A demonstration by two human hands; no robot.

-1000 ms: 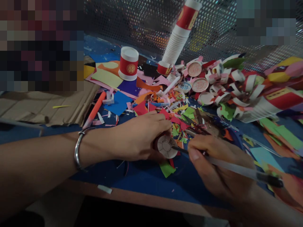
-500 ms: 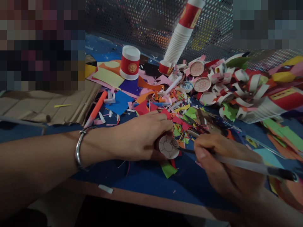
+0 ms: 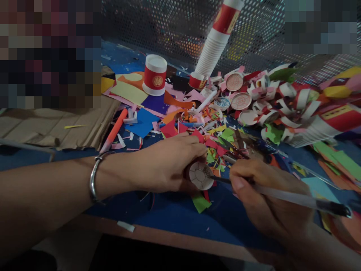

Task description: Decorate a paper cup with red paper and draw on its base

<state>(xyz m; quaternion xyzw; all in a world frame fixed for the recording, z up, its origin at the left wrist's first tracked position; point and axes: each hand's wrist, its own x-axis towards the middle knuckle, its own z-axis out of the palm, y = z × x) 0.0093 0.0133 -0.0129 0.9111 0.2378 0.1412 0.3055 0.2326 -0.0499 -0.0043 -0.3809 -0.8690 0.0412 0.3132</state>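
My left hand (image 3: pixel 175 162) is closed around a small paper cup (image 3: pixel 201 176), its round white base turned toward me. Black lines mark that base: an inner ring, spokes to the rim and some hatching. In my right hand (image 3: pixel 270 195) is a pen (image 3: pixel 290 197) with a clear barrel, its dark tip touching the cup's base at the right. A green paper scrap (image 3: pixel 201 203) lies just below the cup. The cup's side is mostly hidden by my left fingers.
A red and white paper cup (image 3: pixel 155 75) stands upside down behind. Stacked cups (image 3: pixel 213 49) lean at the mesh panel (image 3: pixel 169 30). Cut paper strips and cup bases (image 3: pixel 241 101) heap at right. Cardboard (image 3: pixel 56 128) and an orange marker (image 3: pixel 115 128) lie left.
The pen and my right hand have shifted slightly left, the tip moving across the cup's base. My left hand and the cup stay in place.
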